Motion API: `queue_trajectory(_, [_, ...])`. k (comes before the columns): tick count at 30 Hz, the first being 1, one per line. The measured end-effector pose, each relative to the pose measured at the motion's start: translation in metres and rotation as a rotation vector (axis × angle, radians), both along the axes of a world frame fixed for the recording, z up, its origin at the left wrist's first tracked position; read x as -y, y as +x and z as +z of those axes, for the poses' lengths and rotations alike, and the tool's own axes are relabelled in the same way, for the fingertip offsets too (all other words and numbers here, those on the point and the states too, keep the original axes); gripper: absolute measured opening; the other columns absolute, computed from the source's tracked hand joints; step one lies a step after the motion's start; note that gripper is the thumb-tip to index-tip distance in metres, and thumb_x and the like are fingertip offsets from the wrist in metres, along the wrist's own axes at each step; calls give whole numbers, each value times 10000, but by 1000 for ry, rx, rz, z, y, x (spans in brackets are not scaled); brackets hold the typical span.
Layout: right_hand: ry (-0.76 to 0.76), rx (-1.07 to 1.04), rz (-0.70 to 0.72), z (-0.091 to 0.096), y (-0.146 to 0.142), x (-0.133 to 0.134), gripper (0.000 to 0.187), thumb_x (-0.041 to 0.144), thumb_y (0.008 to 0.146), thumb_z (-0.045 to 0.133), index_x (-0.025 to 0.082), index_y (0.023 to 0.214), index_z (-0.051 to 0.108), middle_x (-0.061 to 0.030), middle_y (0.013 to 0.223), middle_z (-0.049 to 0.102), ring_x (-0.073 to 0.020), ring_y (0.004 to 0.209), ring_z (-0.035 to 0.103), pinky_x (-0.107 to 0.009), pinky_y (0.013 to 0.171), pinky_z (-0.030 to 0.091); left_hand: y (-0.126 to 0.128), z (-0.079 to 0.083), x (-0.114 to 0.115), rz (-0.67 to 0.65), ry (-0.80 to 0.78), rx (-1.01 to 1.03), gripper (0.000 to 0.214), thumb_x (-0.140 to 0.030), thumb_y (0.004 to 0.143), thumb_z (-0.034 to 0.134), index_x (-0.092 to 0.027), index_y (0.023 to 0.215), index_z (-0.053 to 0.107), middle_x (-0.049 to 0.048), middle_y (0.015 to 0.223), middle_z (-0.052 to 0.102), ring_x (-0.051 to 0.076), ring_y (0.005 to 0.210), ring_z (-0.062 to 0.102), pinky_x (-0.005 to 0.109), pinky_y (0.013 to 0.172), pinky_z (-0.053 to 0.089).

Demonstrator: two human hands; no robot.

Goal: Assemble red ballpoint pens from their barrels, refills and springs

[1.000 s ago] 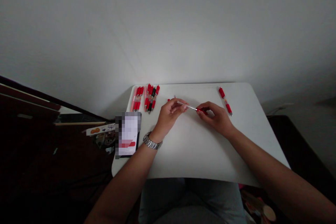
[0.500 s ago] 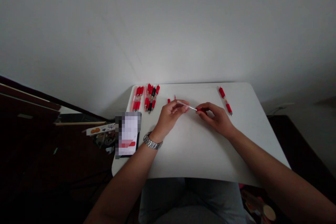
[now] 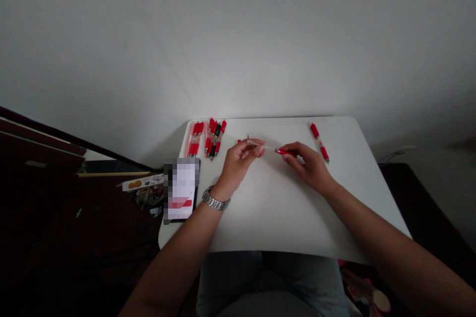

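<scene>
Between my hands, above the table, is a pen with a clear barrel (image 3: pixel 268 147) and a red end (image 3: pixel 284 152), with a silvery band where they meet. My left hand (image 3: pixel 241 158) pinches the clear barrel near its far end. Closed on the red end is my right hand (image 3: pixel 308 166), its thumb and fingers hiding part of it. Just behind my left fingers lies a small red piece (image 3: pixel 240 141), mostly covered. A complete red pen (image 3: pixel 320 142) rests on the table beyond my right hand.
Several red pens (image 3: pixel 194 139) lie at the table's back left, beside another bunch with a black pen (image 3: pixel 214 139). A phone (image 3: pixel 182 190) with a blurred screen sits at the left edge of the white table (image 3: pixel 282 218). A wall rises behind.
My right hand has shifted slightly right along the pen's red end, so more of the red and the silvery band shows. My left hand has moved slightly left.
</scene>
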State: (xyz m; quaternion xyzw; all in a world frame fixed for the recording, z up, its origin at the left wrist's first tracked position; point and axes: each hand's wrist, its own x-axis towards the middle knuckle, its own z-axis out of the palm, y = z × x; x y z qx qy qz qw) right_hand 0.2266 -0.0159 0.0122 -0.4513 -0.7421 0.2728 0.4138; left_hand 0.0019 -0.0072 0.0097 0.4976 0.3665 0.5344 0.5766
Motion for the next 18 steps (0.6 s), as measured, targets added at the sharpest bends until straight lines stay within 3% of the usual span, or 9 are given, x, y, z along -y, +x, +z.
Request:
queue_trajectory(7, [-65,34,5,4,2,2,399,533,1037,469,204,977,687,-41,743,697,-174,665,657,-301,647,524,0,0,1,-12,15,-16,246,-374,866,792,-215,1052,769,46,998,728,143,915,677,298,906,555])
queue_trajectory(14, [-26,-21,40,-2,2,0,278,465,982,614,217,1101,652,-88,984,750,-211,833,712,-353,746,575,-2,2,-1,50,44,-41,254,-394,875,776,-202,1042,766,54,998,729,141,872,666,287,862,552])
queue_trajectory(18, [-29,-25,27,-9,2,-2,280,449,935,687,218,1083,628,-77,954,746,-214,817,718,-351,723,577,-2,3,-1,51,44,-34,253,-390,878,774,-201,1045,763,57,1006,730,143,879,672,287,863,550])
